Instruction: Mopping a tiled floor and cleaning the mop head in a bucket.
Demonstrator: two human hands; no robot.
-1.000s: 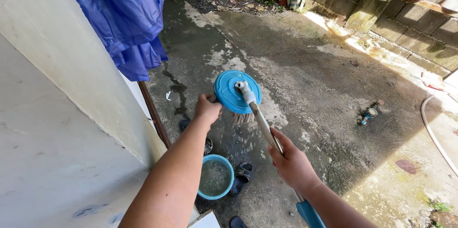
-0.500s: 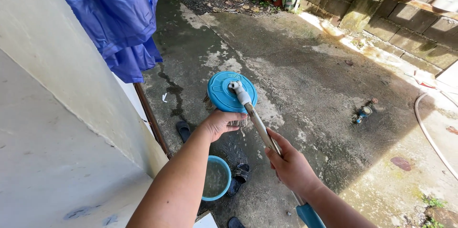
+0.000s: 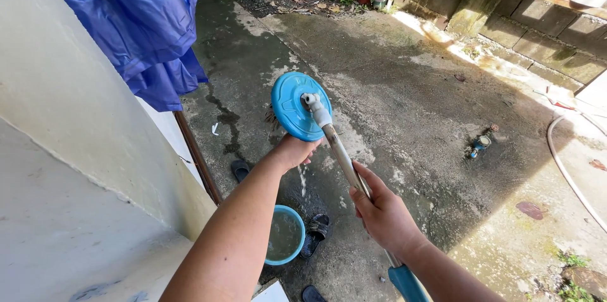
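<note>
Outdoors, right hand [image 3: 384, 217] clasps mop pole [image 3: 344, 162]; left hand [image 3: 294, 150] squeezes strands beneath blue disc [image 3: 293, 105].

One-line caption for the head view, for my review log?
Left hand squeezes the strands under a blue mop head, right hand grips the metal handle above a water-filled bucket.

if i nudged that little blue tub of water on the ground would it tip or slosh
The blue tub looks low and wide, so it would probably slide rather than tip. It appears well filled with water, so it is likely heavy for its size and apt to slosh over the rim. The concrete around it looks wet, so it may skid easily.
</note>
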